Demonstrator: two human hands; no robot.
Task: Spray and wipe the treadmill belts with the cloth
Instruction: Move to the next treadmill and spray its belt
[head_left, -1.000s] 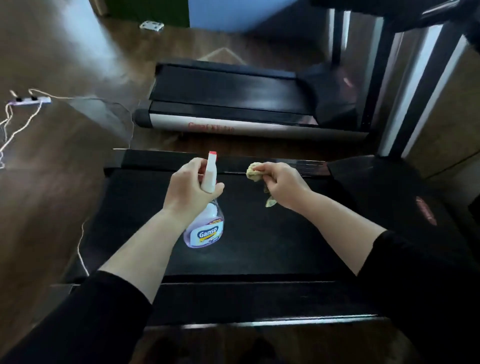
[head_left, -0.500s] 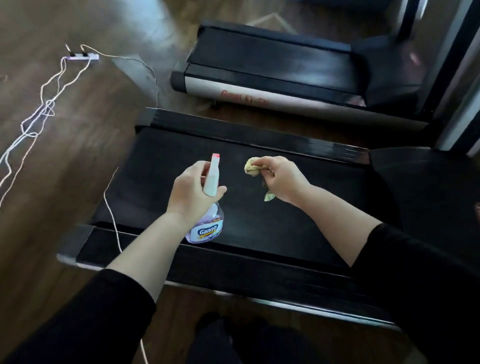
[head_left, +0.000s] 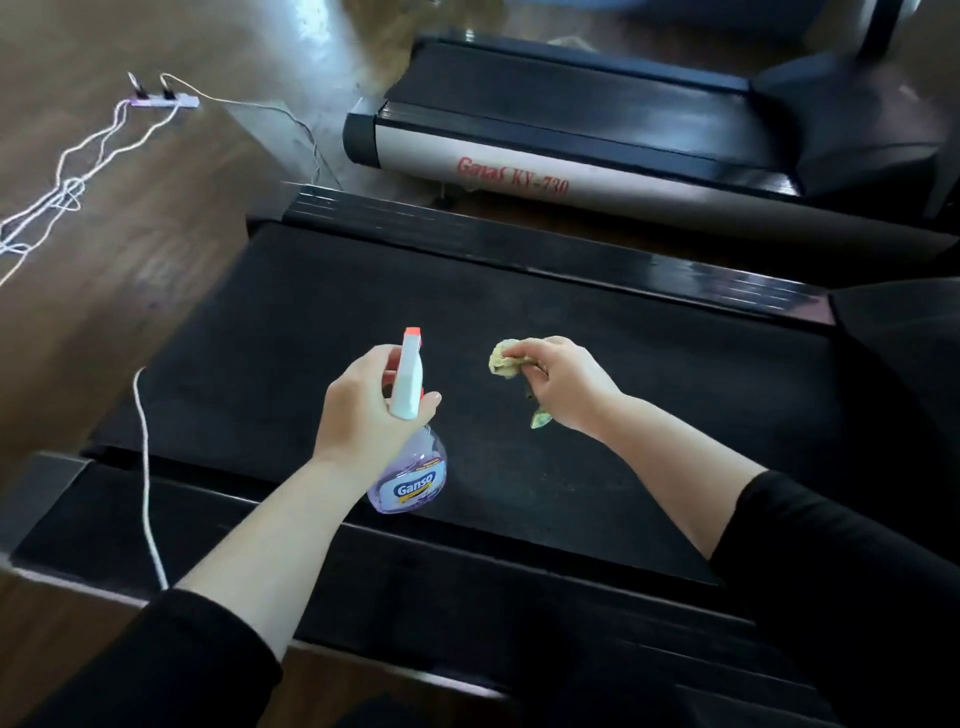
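— Wooden floor all round, two treadmills side by side. Where are the hands?

— Both are over the near treadmill belt. The left hand is wrapped round the neck of the spray bottle, thumb across the front. The nozzle points away across the belt and the purple body hangs below the fist.

— And the cloth?

— It's bunched in the right hand. The fingers are curled round the yellow cloth, and one tail dangles under the palm. It's held just beside the bottle, off to one side of the nozzle. I'd guess that's so the spray lands on the belt first and the wipe can follow at once.

— What's different from a second ago?

— Neither grip has changed. The view has swung, so the far treadmill and the power strip show closer in. The cloth showed against the belt's far rail before; now it shows over mid-belt.
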